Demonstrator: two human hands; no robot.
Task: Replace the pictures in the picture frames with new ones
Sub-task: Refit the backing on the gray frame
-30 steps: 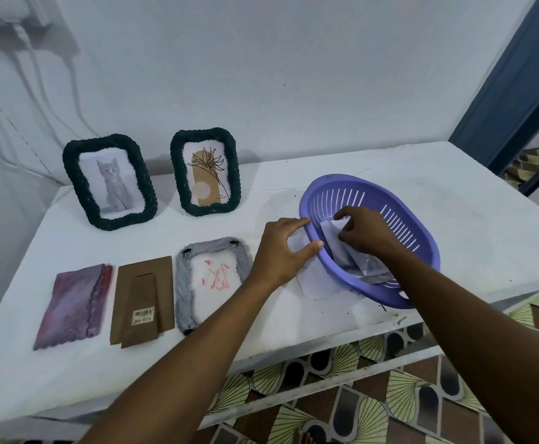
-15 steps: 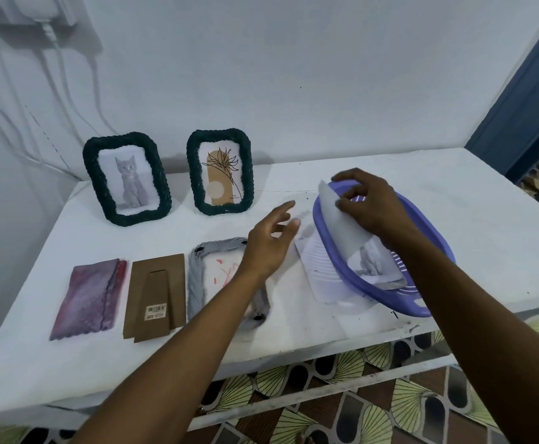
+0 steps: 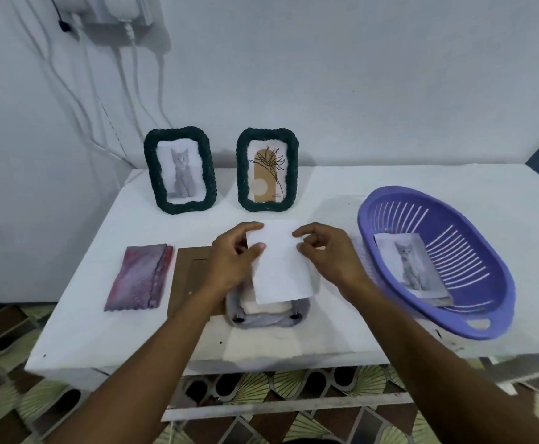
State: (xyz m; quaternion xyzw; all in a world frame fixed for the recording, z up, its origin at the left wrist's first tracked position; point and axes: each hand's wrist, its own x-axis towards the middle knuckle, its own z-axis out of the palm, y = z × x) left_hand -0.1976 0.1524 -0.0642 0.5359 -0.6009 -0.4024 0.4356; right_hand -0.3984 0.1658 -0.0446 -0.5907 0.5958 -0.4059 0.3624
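Observation:
A white picture sheet (image 3: 277, 264), blank side up, is held over a grey frame (image 3: 268, 315) that lies face down on the white table (image 3: 326, 341). My left hand (image 3: 233, 261) pinches the sheet's left edge and my right hand (image 3: 329, 257) touches its right edge. A brown frame backing (image 3: 191, 277) lies left of the grey frame, partly under my left arm. Two dark green frames stand at the back: one (image 3: 180, 169) with a cat picture, one (image 3: 267, 169) with a flower drawing. A purple basket (image 3: 473, 322) at the right holds a cat picture (image 3: 410, 267).
A pinkish purple cloth (image 3: 140, 277) lies at the table's left. Cables (image 3: 114, 91) hang down the wall from a socket above the left corner. The table's front edge is close to me, with patterned floor (image 3: 261, 424) below.
My right hand has lifted the sheet out of the basket and carried it left over the grey frame. My left hand has come to take its left edge. The view has shifted.

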